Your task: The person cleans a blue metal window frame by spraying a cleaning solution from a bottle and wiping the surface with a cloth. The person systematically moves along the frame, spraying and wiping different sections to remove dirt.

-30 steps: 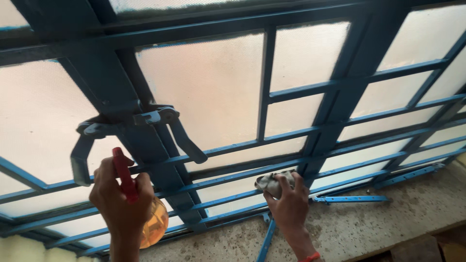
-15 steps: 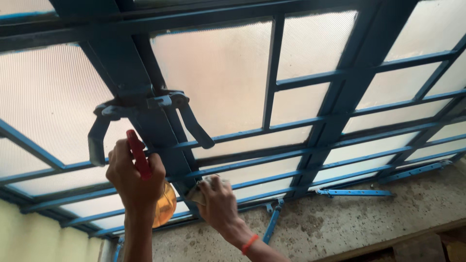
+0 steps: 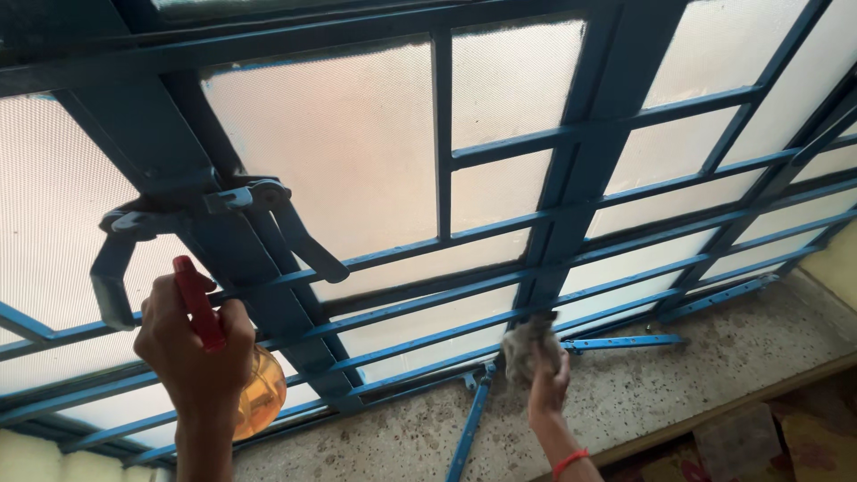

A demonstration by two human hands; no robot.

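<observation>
1. At the far left, a pair of blue-painted metal window latch handles (image 3: pixel 214 236) is seen hanging from the frame, at about 12 o'clock from the left hand (image 3: pixel 192 357).
2. The left hand is closed around a spray bottle with a red trigger head and amber-orange plastic body (image 3: pixel 254 397); the bottle is held upright and raised just in front of the lower bars, nozzle toward the glass.
3. The frosted, textured glass panes (image 3: pixel 339 152) are crossed by a blue-painted metal grille of horizontal bars (image 3: pixel 500 236).
4. At about 3 o'clock from the bottle, the right hand (image 3: pixel 546 379) is clenched on a crumpled grey cloth (image 3: pixel 527 344), pressed against a low bar near the speckled stone sill (image 3: pixel 696 375).
5. The step in hand is judged to be wiping of the lower bars; firm pressure along the bar would be called for next.
</observation>
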